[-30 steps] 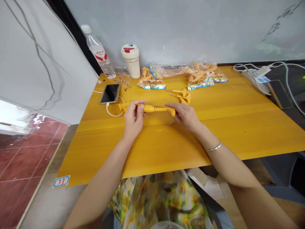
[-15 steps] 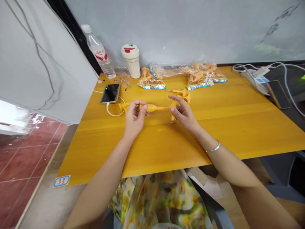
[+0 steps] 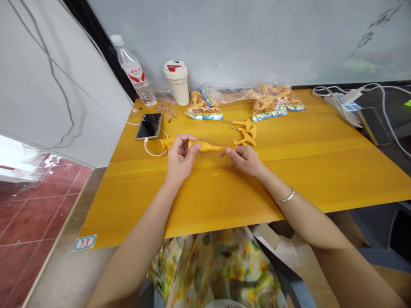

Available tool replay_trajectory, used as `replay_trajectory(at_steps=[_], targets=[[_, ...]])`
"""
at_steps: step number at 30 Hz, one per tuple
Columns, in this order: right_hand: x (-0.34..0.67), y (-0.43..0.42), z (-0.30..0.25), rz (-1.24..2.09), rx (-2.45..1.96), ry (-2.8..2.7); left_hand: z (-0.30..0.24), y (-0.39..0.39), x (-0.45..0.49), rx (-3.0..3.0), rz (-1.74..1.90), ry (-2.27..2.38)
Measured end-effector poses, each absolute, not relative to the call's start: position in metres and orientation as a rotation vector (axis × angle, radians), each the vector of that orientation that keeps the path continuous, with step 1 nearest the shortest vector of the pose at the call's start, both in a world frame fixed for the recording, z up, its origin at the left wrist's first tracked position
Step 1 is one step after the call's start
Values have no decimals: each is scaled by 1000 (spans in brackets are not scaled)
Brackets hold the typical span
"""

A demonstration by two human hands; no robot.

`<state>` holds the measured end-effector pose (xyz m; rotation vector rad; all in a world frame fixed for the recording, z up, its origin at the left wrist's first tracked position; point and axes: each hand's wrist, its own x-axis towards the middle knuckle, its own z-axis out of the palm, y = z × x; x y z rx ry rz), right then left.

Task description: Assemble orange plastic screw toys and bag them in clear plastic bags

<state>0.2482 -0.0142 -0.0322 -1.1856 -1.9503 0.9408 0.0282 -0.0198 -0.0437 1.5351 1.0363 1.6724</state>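
Observation:
My left hand (image 3: 180, 159) is closed around a long yellow plastic toy piece (image 3: 205, 146), its thumb on top. The piece lies level above the table, with its tapered, ridged end pointing right. My right hand (image 3: 246, 160) pinches a yellow handle piece (image 3: 234, 144) at that end; the fingers partly hide the join between the two. Just behind my right hand, several loose yellow handle pieces (image 3: 246, 137) with spiral metal shanks rest on the table. More yellow plastic (image 3: 166, 144) shows left of my left hand, partly covered by it.
Clear bags of yellow parts (image 3: 271, 102) and a smaller bag (image 3: 204, 107) lie at the back. A phone (image 3: 149, 126) with a white cable, glasses (image 3: 168, 112), a water bottle (image 3: 134, 72) and a cream cup (image 3: 178, 83) stand or lie at the left. Cables and a power strip (image 3: 345, 102) sit right.
My right hand has turned about the right end, its raised fingers curling down and its palm lowering, uncovering the loose pieces behind. My left hand stays nearly still.

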Motion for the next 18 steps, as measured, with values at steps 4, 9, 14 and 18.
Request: replay_trajectory(at_steps=[4,9,14,18], targets=[[242,-20,-27,1159,-1222,-1834,-45,-21,27,1575,1630,1035],[238,-26,-24,984,-1172,-1825,-42,-26,25,1796,1507,1211],[236,-27,-33,750,-1001,-1983,-34,-29,25,1656,1438,1293],[243,-18,-39,279,-745,-2198,-35,-26,31,1247,1351,1157]])
